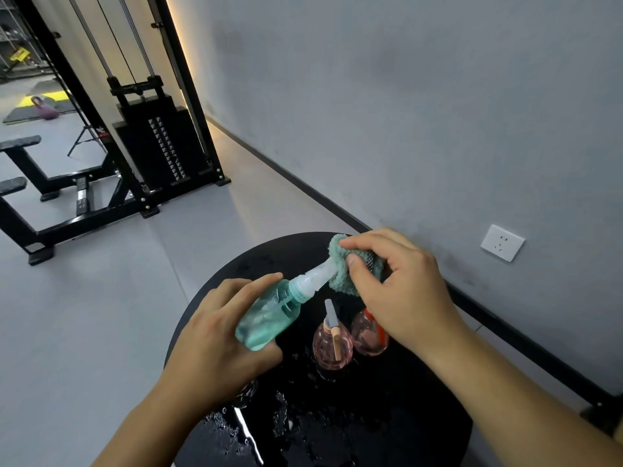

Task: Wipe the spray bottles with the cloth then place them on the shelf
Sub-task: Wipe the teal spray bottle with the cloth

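Left hand (215, 335) grips a teal spray bottle (269, 315); right hand (401, 291) pinches a soft green cloth (340, 264) round its nozzle. Wet plastic looks light and slippery, best held by the body. Two pink bottles (332, 345) stand at five o'clock on the worktop (337, 416).

No text, label, brand or number can be read anywhere. The translucent teal plastic spray bottle (269, 313) and the two pink translucent spray bottles (332, 345) show no legible print, and the black weight-stack machine (165, 148) carries only pale marks too small to make out.
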The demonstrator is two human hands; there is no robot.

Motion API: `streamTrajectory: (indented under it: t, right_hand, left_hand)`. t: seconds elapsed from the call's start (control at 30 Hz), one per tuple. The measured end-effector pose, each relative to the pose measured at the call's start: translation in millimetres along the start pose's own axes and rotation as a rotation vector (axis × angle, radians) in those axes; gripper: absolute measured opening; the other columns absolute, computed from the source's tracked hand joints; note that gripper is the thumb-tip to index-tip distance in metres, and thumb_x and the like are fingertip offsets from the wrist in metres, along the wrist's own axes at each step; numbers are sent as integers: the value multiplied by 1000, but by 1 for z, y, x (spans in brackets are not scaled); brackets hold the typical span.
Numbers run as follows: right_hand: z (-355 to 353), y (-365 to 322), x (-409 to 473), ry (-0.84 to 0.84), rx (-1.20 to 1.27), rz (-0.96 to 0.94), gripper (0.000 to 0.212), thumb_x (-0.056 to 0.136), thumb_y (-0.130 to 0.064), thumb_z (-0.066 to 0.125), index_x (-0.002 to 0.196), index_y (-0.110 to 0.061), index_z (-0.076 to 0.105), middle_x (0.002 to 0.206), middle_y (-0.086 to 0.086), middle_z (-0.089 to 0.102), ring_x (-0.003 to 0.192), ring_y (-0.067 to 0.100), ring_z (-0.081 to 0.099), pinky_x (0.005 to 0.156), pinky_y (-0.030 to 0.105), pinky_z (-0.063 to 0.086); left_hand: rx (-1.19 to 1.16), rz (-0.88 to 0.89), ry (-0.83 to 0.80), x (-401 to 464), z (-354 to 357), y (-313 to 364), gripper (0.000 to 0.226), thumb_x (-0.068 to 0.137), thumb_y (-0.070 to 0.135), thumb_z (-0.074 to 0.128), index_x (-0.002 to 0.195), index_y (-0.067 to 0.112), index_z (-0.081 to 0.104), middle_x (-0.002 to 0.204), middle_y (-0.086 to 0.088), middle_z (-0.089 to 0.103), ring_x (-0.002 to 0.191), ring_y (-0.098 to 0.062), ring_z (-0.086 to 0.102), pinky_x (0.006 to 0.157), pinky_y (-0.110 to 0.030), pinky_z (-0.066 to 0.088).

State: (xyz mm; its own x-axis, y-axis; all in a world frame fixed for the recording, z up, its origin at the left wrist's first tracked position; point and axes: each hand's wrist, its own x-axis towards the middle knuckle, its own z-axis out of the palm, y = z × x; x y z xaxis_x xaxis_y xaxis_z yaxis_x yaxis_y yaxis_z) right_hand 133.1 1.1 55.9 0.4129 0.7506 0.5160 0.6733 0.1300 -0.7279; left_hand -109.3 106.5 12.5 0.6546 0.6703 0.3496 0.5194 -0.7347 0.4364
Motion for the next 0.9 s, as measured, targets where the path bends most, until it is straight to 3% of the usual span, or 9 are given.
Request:
streamTrajectory:
  t: [0.17,0.37,0.57,0.77,0.9]
  right_hand:
    - [2,-13,-7,-90,32,-125,22,92,-5,74,108,-19,80,109,-15,70,108,3,67,92,8,46]
    - [-1,3,2,7,2,9,22,95,-10,70,111,-22,79,110,-18,70,107,-2,66,91,9,50]
    - [0,-11,-6,-78,47,-105,22,91,-4,74,107,-18,81,108,-14,71,107,3,67,89,7,47]
    - [-1,3,1,34,-8,7,22,94,-7,71,109,-21,80,108,-17,71,105,-4,65,86,2,45]
    - [4,-12,-8,-37,49,-89,22,91,-4,74,108,-19,80,109,-13,70,107,2,67,88,7,48]
  left_hand:
    - [-4,-22,-10,-1,1,-2,89,64,46,72,146,65,44,127,32,49,112,-3,57,84,-34,57]
    - [3,0,1,-1,0,-1,87,63,48,69,146,63,45,127,31,50,112,-6,57,85,-34,56]
    - [-1,-21,-9,-1,2,-1,87,63,48,70,144,65,44,127,32,49,114,-6,57,85,-37,57]
    - [1,-6,8,0,0,2,86,63,46,70,144,63,46,128,31,51,113,-7,58,85,-33,56]
    - [-27,-32,-5,0,2,1,87,63,45,72,143,64,45,128,32,50,113,-6,57,85,-35,57]
